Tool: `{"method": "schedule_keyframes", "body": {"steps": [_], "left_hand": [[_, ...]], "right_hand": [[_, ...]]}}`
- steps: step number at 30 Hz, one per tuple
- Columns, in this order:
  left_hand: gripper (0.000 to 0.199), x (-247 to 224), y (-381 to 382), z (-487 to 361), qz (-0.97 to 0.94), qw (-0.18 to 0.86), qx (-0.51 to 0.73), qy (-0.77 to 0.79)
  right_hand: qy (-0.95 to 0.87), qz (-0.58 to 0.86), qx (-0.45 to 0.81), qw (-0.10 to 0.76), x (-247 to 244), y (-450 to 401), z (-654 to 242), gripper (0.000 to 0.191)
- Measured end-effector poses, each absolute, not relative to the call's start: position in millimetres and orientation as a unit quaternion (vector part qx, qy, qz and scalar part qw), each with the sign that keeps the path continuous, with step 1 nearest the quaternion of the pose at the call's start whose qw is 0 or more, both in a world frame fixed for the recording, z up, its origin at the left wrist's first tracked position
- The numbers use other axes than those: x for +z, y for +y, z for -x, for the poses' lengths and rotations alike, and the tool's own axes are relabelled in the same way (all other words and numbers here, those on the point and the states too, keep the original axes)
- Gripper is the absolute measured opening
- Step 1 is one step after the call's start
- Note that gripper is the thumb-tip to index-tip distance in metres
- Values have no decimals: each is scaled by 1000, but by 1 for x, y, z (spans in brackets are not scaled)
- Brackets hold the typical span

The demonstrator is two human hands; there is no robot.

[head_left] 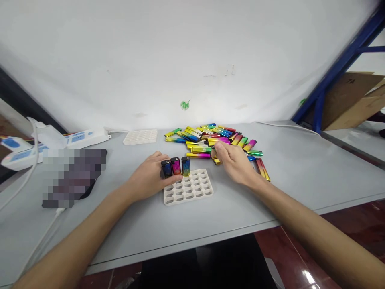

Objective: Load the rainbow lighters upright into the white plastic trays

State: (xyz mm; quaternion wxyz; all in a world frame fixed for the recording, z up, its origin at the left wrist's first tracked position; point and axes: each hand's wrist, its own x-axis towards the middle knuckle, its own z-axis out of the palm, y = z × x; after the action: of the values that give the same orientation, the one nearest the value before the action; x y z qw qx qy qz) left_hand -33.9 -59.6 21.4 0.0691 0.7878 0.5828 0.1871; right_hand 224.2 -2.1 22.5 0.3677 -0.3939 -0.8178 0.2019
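Three lighters [176,165] standing at the far-left end of a cell tray [184,199], most cells unfilled

Beyond the near edge of the desk [294,172], the white tray is set slightly left of the middle, its near rows bare of lighters. At its far row, three lighters are stood side by side; two cells to their right are left unfilled. Judged by this row, the filling has only just been begun.

By the tray's far-left corner, the left hand [147,174] is placed with its fingers bent behind the lighters and its thumb laid across the front near their bases. Whether they are gripped or merely steadied cannot be told, and the seating of the leftmost one is hidden.

All three are topped with black caps; the bodies are glossy, one dark blue, one magenta, one blue shading into yellow.

Farther off, the right hand [234,160] is held at the near side of the heap [219,140], fingers curled; what is pinched, if anything, cannot be made out. Many metallic, rainbow-tinted pieces are left there, lying flat and crossed toward the desk's far edge. A second white tray [140,141] is laid near that edge, to the left.
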Motion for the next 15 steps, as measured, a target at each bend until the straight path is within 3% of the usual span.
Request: {"method": "schedule_keyframes", "body": {"steps": [5,9,15], "left_hand": [[39,21,-59,34,-786,77,185,585],[39,21,-60,34,-784,77,190,586],[38,19,-60,33,-788,76,197,579]], "right_hand": [[-817,373,206,387,20,-2,-224,37],[-824,369,193,384,20,-1,-223,15],[-820,332,275,377,16,1,-220,20]]}}
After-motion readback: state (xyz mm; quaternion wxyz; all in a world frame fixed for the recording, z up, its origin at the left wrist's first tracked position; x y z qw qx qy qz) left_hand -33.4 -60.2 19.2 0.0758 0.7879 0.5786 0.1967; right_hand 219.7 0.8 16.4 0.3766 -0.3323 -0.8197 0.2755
